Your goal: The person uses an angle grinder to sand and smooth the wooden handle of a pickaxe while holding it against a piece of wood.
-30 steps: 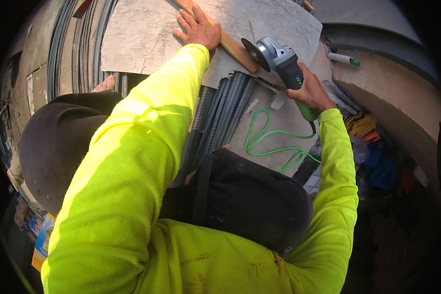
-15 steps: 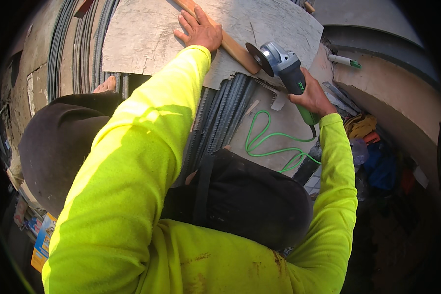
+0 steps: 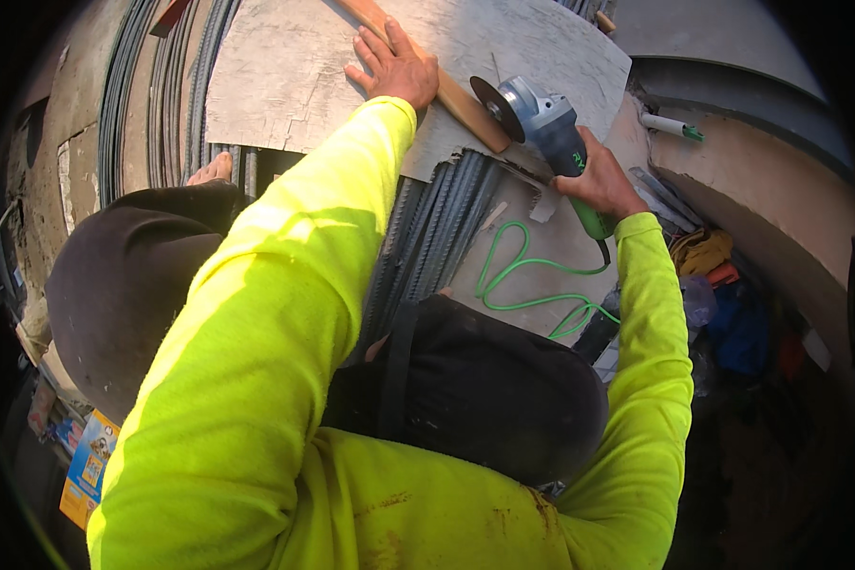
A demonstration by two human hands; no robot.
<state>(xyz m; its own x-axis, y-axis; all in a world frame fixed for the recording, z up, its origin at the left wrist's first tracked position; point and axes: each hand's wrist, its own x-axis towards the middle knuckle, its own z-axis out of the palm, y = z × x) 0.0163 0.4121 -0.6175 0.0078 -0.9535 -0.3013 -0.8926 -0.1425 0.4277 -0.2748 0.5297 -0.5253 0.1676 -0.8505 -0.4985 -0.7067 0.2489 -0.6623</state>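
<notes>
My left hand (image 3: 399, 71) lies on a brown wooden strip (image 3: 467, 112), fingers spread, some of them reaching past its left edge. Under the strip is a worn pale board (image 3: 285, 76). My right hand (image 3: 603, 180) is wrapped round the dark and green body of an angle grinder (image 3: 547, 122). The grinder's dark disc (image 3: 497, 109) is at the strip's near end, overlapping its right edge in the picture; I cannot tell if they touch. From the grinder's rear, a green cord (image 3: 532, 261) loops over the ground.
Ribbed steel bars (image 3: 442, 218) run beneath the board, with more bars (image 3: 166, 104) at the left. Between my right arm and a curved wall edge (image 3: 769, 195) lie cloths and bags (image 3: 736, 323). A white pipe (image 3: 670, 124) sticks out at the right.
The grinder has shifted slightly left, and its disc has come closer over the strip's near end. My left hand stays on the strip. The whole view has shifted a little.
</notes>
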